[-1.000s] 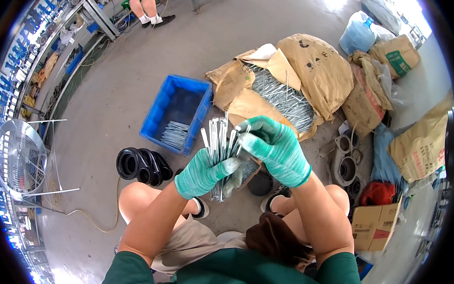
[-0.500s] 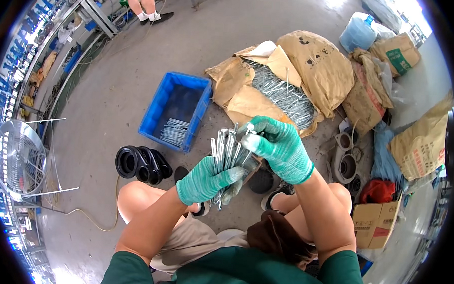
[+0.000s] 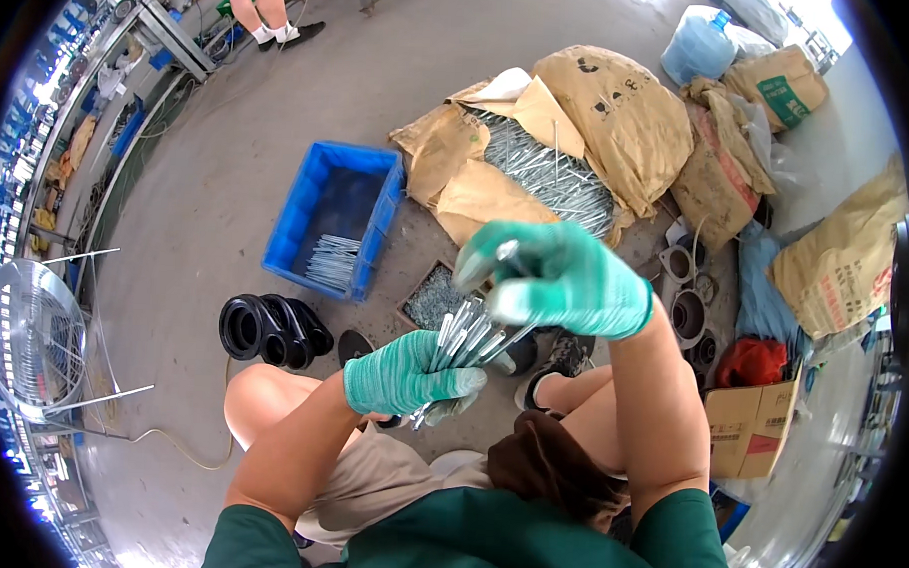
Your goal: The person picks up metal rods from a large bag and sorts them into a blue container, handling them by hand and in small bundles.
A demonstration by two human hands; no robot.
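My left hand point(image 3: 403, 375), in a green knit glove, is wrapped round a bundle of long silvery bolts point(image 3: 466, 336) held above the floor between my knees. Their upper ends fan out past my thumb. Just above and to the right, my right hand point(image 3: 570, 285), gloved alike, is blurred by motion with its fingers curled. A grey metal end, apparently of one bolt, shows between its fingers and thumb. Beyond my hands, an opened brown paper sack point(image 3: 483, 195) lies full of similar bolts point(image 3: 549, 167). A blue bin point(image 3: 276, 240) to the left holds a smaller pile point(image 3: 333, 262).
A small box of little metal parts point(image 3: 434, 295) sits behind my left hand. Black ring-shaped parts point(image 3: 273, 330) lie left of my knee, near a metal fan point(image 3: 34, 339). Sacks point(image 3: 718, 178) and a cardboard box point(image 3: 750, 430) line the right side. Another person's legs point(image 3: 264, 12) stand far left.
My right hand has lifted slightly away from the bolts' upper ends. My left hand has lowered and tilted the bundle to the right, uncovering the small box of parts. The view has shifted slightly.
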